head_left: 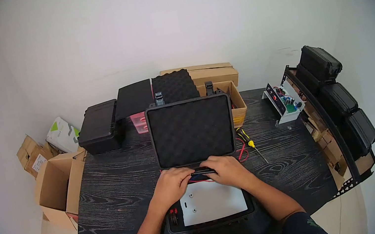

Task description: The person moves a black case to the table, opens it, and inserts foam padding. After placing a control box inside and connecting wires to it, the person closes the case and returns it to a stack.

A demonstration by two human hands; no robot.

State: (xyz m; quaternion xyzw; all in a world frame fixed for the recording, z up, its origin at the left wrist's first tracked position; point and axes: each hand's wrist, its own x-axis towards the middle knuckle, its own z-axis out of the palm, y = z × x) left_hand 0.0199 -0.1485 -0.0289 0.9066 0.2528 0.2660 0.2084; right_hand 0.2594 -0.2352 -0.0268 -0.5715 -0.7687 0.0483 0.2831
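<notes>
An open black hard case (176, 222) lies at the near edge of the dark table, its foam-lined lid (192, 131) standing upright. Inside lies a white panel (212, 202) with small red and black terminals at its left. My left hand (172, 186) and my right hand (227, 170) rest side by side at the far edge of the panel, close to the hinge. Both press on a small dark part with red wire between them; I cannot tell whether the fingers grip it.
A yellow-handled screwdriver (251, 145) and red leads lie right of the lid. A closed black case (99, 127), foam sheets (134, 99) and cardboard boxes (212, 75) sit behind. An electronics board (285, 100) stands far right, beside a rack of black cases (339, 95). Open cartons (56, 185) stand on the floor left.
</notes>
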